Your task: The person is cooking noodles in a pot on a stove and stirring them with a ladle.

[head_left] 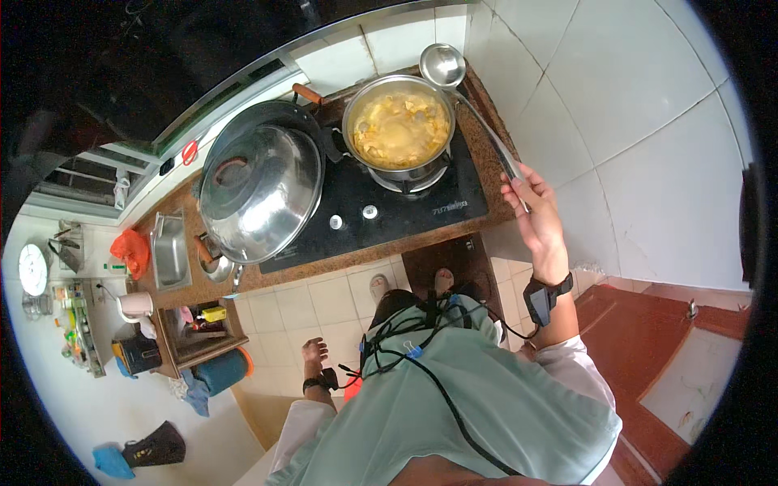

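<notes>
My right hand (535, 206) grips the end of a long metal handle, its fingers closed round it. The handle belongs to a ladle (442, 65), whose shiny round bowl is held beyond the right rim of a pot. That steel pot (350, 121) stands on the right burner and contains yellowish soup with pieces (401, 130) in it. The ladle's bowl is outside the pot, near the tiled wall corner. My left hand (314, 350) hangs low by my side over the floor, fingers loosely bent and apart, holding nothing.
A black wok (312, 121) under a large domed steel lid (279, 194) occupies the left of the black gas hob (389, 212). Further left are a sink (171, 259), an orange-red plastic bag (132, 249) and an open drawer (231, 334). A tiled wall (632, 138) rises at the right.
</notes>
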`<action>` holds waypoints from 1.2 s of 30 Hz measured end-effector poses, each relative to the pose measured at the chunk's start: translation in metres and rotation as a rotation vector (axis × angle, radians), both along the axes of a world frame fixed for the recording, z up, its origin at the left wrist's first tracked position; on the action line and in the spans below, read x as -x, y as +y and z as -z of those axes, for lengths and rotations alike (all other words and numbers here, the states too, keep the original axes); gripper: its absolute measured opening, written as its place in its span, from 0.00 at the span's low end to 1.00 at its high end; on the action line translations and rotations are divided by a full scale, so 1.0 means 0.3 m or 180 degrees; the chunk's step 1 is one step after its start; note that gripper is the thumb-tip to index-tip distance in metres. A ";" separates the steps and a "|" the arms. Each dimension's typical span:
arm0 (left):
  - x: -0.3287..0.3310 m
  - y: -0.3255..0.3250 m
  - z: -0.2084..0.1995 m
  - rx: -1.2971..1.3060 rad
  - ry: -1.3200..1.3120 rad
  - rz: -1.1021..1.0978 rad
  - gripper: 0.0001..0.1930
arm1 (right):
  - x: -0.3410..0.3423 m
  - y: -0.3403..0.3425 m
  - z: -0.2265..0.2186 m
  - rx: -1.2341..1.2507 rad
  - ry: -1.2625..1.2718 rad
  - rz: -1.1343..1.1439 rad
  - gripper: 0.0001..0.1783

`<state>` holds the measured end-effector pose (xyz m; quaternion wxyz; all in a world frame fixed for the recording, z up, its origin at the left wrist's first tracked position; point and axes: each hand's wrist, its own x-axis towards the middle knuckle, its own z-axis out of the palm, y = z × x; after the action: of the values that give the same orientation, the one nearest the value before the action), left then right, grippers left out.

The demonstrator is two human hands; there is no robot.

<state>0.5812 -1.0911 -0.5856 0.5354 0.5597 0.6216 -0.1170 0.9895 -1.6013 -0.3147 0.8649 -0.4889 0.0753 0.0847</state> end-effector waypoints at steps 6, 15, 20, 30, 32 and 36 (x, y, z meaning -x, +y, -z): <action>-0.103 0.186 0.035 0.0107 -0.0108 0.0184 0.15 | 0.058 0.111 -0.063 -0.0141 0.0094 0.0133 0.19; -0.267 0.629 0.091 0.0106 -0.0297 0.0590 0.09 | 0.171 0.412 -0.161 0.0668 -0.0127 0.1016 0.14; -0.265 0.869 0.161 0.0076 -0.0261 0.0323 0.08 | 0.239 0.565 -0.192 0.1061 -0.0026 0.1516 0.16; -0.384 0.957 0.203 0.0391 -0.0624 -0.0251 0.05 | 0.338 0.690 -0.241 0.2099 0.0034 0.1748 0.19; -0.389 0.947 0.191 0.0411 -0.0630 -0.0273 0.05 | 0.341 0.699 -0.245 0.2325 0.0003 0.1760 0.18; -0.376 0.981 0.189 0.0334 -0.0631 -0.0244 0.06 | 0.318 0.661 -0.231 0.2400 -0.0030 0.1678 0.17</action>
<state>0.6940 -0.7967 -0.6424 0.6268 0.5155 0.5797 -0.0728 0.8941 -1.4030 -0.2452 0.6190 -0.7340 0.2187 -0.1738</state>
